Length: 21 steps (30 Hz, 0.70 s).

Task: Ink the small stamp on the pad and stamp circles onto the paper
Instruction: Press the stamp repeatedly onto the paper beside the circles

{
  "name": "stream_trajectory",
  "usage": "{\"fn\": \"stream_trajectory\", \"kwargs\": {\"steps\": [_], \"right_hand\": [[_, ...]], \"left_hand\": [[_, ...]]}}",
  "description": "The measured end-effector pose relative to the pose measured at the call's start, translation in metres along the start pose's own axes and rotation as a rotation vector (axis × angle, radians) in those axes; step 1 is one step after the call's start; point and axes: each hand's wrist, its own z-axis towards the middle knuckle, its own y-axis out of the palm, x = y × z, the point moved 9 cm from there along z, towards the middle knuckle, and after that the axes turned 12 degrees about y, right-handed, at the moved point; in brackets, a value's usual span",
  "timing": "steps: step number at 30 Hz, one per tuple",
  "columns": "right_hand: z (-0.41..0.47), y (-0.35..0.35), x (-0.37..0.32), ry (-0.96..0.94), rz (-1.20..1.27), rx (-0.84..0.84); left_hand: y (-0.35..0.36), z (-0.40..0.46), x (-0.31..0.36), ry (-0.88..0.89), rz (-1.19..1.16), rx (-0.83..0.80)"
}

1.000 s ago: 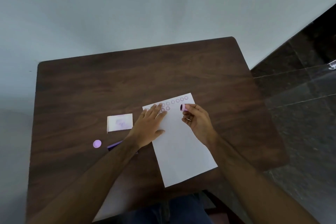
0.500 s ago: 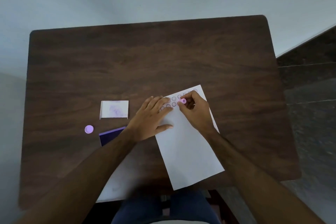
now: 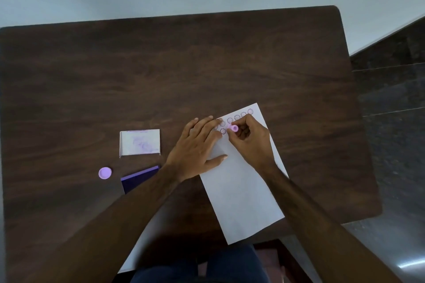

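Note:
A white sheet of paper (image 3: pixel 241 190) lies tilted on the dark wooden table (image 3: pixel 161 71). Several purple stamped circles (image 3: pixel 236 117) run along its far edge, with more in a second row. My right hand (image 3: pixel 249 139) pinches the small pink stamp (image 3: pixel 234 128) and holds it down on the paper in that second row. My left hand (image 3: pixel 197 147) lies flat, fingers spread, on the paper's left edge. The dark purple ink pad (image 3: pixel 139 178) sits left of my left forearm, partly hidden by it.
A white lid or card with purple smudges (image 3: pixel 139 143) lies beyond the ink pad. A small round lilac cap (image 3: pixel 105 172) rests to the pad's left. Another white sheet (image 3: pixel 147 243) pokes out under my left forearm at the near table edge.
My right hand has brought the stamp left from the paper's right edge down onto the second row. The left hand stays flat on the paper; the camera has tilted downward.

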Motion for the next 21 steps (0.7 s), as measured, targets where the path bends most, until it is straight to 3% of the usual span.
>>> {"fn": "stream_trajectory", "kwargs": {"steps": [11,16,21], "right_hand": [[-0.004,0.005,-0.006,0.016,-0.143,-0.027],[-0.005,0.013,-0.012,0.05,-0.325,-0.075],[-0.006,0.023,-0.03,-0.033,-0.572,-0.105]], "left_hand": [[0.002,0.001,-0.001,-0.021,-0.021,0.012],[0.001,0.002,0.0,-0.016,-0.031,0.024],[-0.002,0.003,0.0,-0.016,-0.025,0.03]]}}
